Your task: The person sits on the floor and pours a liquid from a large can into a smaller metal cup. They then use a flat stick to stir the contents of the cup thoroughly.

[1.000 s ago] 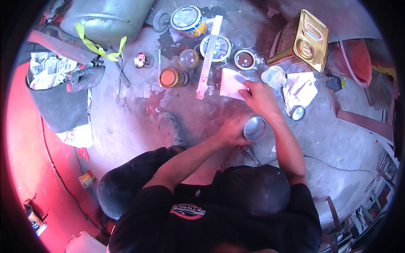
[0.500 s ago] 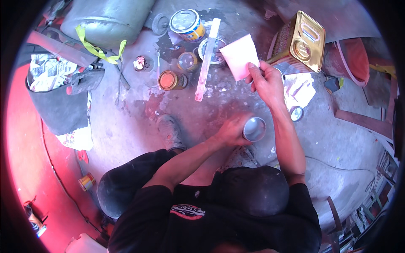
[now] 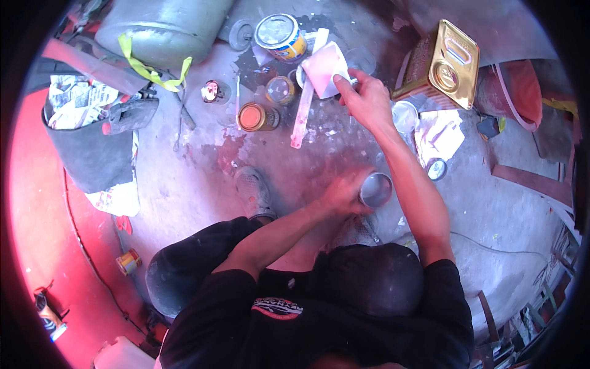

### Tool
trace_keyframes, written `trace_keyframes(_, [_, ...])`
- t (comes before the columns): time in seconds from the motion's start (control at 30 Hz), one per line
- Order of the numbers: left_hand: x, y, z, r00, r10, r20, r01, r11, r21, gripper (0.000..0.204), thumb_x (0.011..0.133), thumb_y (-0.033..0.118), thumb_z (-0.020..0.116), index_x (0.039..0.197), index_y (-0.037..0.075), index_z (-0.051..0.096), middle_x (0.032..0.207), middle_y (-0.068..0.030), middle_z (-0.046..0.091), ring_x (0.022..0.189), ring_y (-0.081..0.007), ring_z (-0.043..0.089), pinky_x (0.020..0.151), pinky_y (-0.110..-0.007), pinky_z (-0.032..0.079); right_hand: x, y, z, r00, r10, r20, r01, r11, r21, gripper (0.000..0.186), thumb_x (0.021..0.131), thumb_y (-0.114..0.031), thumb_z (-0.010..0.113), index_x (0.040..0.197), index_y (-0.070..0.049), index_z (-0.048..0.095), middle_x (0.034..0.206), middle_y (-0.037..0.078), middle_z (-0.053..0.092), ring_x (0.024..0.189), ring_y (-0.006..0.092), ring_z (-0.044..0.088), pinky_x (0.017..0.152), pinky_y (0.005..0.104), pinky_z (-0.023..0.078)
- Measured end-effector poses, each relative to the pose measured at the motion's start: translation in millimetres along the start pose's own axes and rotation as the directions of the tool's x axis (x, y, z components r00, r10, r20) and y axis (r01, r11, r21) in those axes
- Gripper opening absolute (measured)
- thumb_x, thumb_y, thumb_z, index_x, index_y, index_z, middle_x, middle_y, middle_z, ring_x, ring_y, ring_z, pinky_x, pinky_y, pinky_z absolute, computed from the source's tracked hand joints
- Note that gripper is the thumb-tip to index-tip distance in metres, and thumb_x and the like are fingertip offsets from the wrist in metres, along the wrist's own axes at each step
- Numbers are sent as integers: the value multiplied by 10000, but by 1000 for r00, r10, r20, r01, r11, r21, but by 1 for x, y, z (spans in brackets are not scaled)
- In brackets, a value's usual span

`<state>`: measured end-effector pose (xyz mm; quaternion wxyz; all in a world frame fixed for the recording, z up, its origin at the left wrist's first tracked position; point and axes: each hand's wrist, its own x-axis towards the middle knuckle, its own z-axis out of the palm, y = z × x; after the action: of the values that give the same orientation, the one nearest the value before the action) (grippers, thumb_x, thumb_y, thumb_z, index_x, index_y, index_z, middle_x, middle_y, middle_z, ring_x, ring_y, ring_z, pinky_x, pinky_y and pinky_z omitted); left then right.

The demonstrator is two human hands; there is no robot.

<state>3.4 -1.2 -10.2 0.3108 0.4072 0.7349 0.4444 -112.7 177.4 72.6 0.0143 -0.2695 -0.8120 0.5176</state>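
Observation:
My left hand (image 3: 341, 194) grips a small open grey tin (image 3: 376, 189) that rests on the concrete floor close to my knees. My right hand (image 3: 367, 98) is stretched forward and pinches a pale pink sheet of paper (image 3: 324, 66) by its edge, holding it over an open paint can (image 3: 307, 77) at the far side. A long white stir stick (image 3: 302, 117) with a pink-stained tip lies just left of that hand.
Several paint tins surround the spot: an orange-lidded one (image 3: 255, 117), a yellow-sided can (image 3: 279, 35), a small glass jar (image 3: 281, 90). A gold rectangular canister (image 3: 445, 64) stands at right beside a white rag (image 3: 439, 135). A grey cylinder (image 3: 160, 27) and a dark bucket of newspaper (image 3: 86, 132) sit at left.
My right hand has lifted the pink paper off the floor and carried it forward and left over the far cans. My left hand has stayed on the grey tin.

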Motion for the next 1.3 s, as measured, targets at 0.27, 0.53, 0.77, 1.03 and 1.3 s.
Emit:
trace_keyframes(0.27, [12, 12, -2, 996, -74, 44, 73, 997, 34, 1027, 576, 343, 954, 1427, 66, 451, 1366, -173, 579, 1276, -369, 561, 1083, -459, 441, -126, 91, -83, 934, 186, -305, -70, 933, 352, 416, 898, -295, 756, 1164, -4, 621, 695, 74, 650, 605, 124, 580, 588, 327, 469])
trace_keyframes(0.53, [24, 16, -1, 987, -161, 18, 161, 987, 7, 982, 593, 335, 949, 1410, 70, 472, 1307, -151, 626, 1228, -295, 615, 1039, -435, 484, -171, 235, -118, 817, -40, -575, -303, 819, -487, 634, 842, -374, 789, 1343, -64, 554, 1216, 280, 633, 1135, 430, 588, 957, 512, 469])
trace_keyframes(0.77, [64, 27, -10, 993, -111, 38, 116, 985, -131, 974, 577, 330, 946, 1392, 50, 492, 1284, -148, 650, 1213, -263, 633, 1023, -411, 497, -150, 237, -126, 887, 193, -418, -378, 824, -422, 761, 823, -359, 802, 1459, -115, 462, 1355, 310, 534, 1248, 467, 541, 1048, 524, 438])
trace_keyframes(1.03, [99, 39, -8, 1000, 4, 11, -2, 983, -182, 958, 568, 338, 955, 1370, 54, 514, 1262, -142, 670, 1182, -249, 650, 1010, -407, 510, -207, 118, -117, 731, 85, -677, 263, 881, 394, 557, 762, -261, 893, 1117, -6, 548, 1316, 194, 559, 1182, 274, 579, 989, 385, 482])
trace_keyframes(1.3, [116, 90, -5, 991, 90, 96, -83, 994, -73, 916, 575, 359, 922, 1363, 122, 520, 1241, -158, 681, 1142, -342, 674, 958, -437, 543, -218, 91, -113, 780, -225, -584, 165, 974, -155, 529, 676, -254, 942, 930, -41, 529, 1181, 217, 621, 1149, 373, 587, 933, 419, 478])
